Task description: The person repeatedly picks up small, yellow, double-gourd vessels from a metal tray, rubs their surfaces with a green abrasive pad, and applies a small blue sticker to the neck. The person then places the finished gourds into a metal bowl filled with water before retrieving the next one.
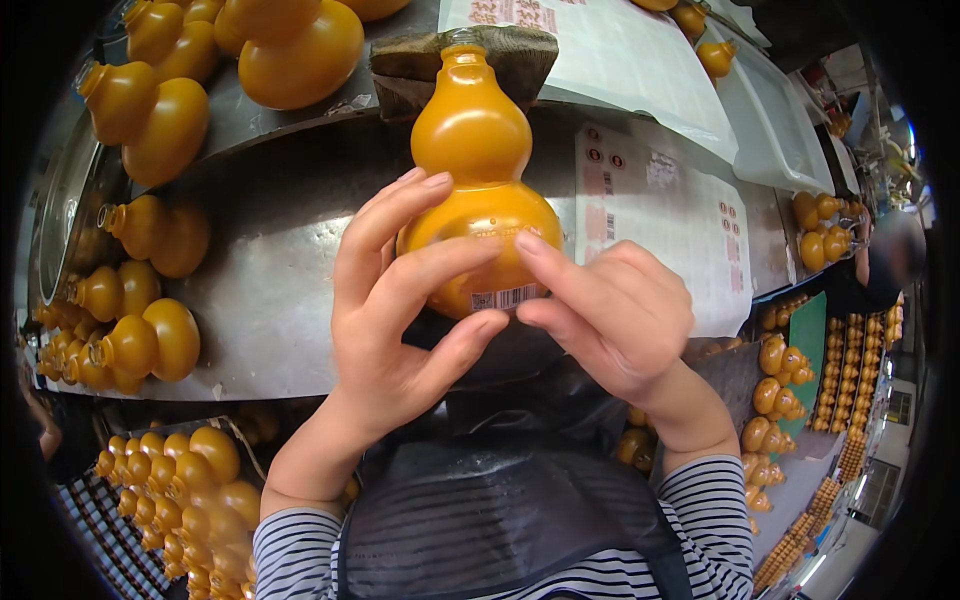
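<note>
An orange-yellow gourd-shaped bottle [472,135] lies in front of me with its neck pointing away, resting against a notched wooden block [395,72]. My left hand [385,290] is curled around the left side of the lower bulb, index finger across its surface and thumb at its near end. On the right, my right hand [620,315] presses its index fingertip and thumb to the same bulb, the other fingers folded in. Between the two hands a small label with a barcode [505,297] sits on the bulb's near end. The bottle's underside is hidden.
Similar bottles [165,125] stand along the left of the metal table [270,290]. Sheets of printed labels [660,220] lie right of the block, beside a white plastic tray [770,120]. More bottles [190,480] are stacked low at left, with rows of them [770,400] at right.
</note>
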`<state>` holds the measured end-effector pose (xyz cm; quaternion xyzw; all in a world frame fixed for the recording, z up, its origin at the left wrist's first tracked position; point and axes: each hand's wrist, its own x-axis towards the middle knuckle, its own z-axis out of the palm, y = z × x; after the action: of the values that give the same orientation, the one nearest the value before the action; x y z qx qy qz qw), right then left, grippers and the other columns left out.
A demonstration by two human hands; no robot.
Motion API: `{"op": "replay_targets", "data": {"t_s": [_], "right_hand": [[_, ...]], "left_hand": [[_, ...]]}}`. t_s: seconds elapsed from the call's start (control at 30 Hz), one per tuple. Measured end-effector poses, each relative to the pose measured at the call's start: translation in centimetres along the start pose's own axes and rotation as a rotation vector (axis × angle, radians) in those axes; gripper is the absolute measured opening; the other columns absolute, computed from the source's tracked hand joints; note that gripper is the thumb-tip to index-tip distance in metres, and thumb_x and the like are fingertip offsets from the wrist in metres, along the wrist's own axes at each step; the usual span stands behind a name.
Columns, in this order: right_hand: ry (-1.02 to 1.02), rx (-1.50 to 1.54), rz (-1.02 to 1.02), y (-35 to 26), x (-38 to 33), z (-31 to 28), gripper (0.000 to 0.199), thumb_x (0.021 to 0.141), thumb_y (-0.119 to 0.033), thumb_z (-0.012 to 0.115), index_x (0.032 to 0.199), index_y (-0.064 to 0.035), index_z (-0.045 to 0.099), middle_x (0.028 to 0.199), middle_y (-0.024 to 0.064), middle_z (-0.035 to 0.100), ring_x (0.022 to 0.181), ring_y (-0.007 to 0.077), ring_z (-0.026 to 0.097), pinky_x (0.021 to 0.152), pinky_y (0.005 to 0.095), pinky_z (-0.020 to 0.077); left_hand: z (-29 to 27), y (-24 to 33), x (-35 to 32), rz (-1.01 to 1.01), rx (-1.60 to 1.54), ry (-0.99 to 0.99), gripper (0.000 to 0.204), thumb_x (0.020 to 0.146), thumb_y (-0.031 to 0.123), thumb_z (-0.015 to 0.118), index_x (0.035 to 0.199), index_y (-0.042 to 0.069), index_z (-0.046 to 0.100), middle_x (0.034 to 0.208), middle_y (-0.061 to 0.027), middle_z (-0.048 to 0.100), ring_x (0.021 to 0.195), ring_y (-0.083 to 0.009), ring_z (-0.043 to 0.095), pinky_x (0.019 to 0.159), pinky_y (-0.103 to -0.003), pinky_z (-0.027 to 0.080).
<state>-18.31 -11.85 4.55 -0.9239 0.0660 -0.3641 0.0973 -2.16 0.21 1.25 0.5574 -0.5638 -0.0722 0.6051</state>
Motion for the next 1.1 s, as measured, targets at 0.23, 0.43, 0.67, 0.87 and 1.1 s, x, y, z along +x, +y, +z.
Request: {"op": "replay_targets", "data": {"t_s": [0.23,0.43,0.67,0.87,1.1], "right_hand": [[-0.052,0.083,0.084,0.3,0.0,0.3,0.048,0.072,-0.025,0.078,0.117,-0.0086,0.069,0.060,0.0001,0.050,0.050,0.0149,0.043,0.046,0.0275,0.0371],[-0.025,0.113,0.083,1.0,-0.1,1.0,0.049,0.072,-0.025,0.078,0.118,-0.0110,0.069,0.056,-0.0014,0.044,0.048,0.0141,0.040,0.045,0.0275,0.0354],[-0.153,0.094,0.104,1.0,0.2,0.0,0.047,0.073,-0.030,0.076,0.112,-0.0041,0.070,0.064,0.0023,0.057,0.052,0.0165,0.047,0.049,0.0271,0.0385],[-0.113,0.660,0.638,1.7,1.0,-0.8,0.045,0.078,-0.025,0.077,0.115,-0.0016,0.067,0.066,-0.0006,0.058,0.053,0.0068,0.046,0.053,0.0200,0.0412],[0.151,0.829,0.943,6.7,4.7,-2.5,0.031,0.092,-0.020,0.064,0.114,0.0015,0.058,0.094,0.0037,0.063,0.083,0.0098,0.061,0.079,0.0226,0.0496]], "left_hand": [[0.0,-0.4,0.2,-0.001,0.069,-0.042,0.047,0.069,0.015,0.081,0.114,0.011,0.068,0.127,-0.0141,0.056,0.120,-0.0351,0.052,0.100,-0.044,0.043],[-0.1,-0.9,0.2,-0.011,0.128,-0.060,0.050,0.067,0.019,0.082,0.115,0.012,0.069,0.125,-0.0119,0.057,0.115,-0.0337,0.053,0.098,-0.043,0.044],[-0.4,0.0,0.5,-0.053,0.159,-0.093,0.052,0.068,0.024,0.081,0.118,0.015,0.069,0.122,-0.0103,0.058,0.113,-0.0330,0.054,0.097,-0.042,0.045],[-0.6,-0.7,0.6,-0.042,0.145,-0.119,0.063,0.067,0.028,0.083,0.124,0.011,0.063,0.120,-0.0110,0.055,0.111,-0.0302,0.053,0.097,-0.039,0.043],[0.6,-0.4,1.4,-0.183,0.196,-0.128,0.113,0.060,0.041,0.089,0.146,0.001,0.027,0.126,-0.0096,0.033,0.110,-0.0203,0.043,0.094,-0.037,0.047]]}}
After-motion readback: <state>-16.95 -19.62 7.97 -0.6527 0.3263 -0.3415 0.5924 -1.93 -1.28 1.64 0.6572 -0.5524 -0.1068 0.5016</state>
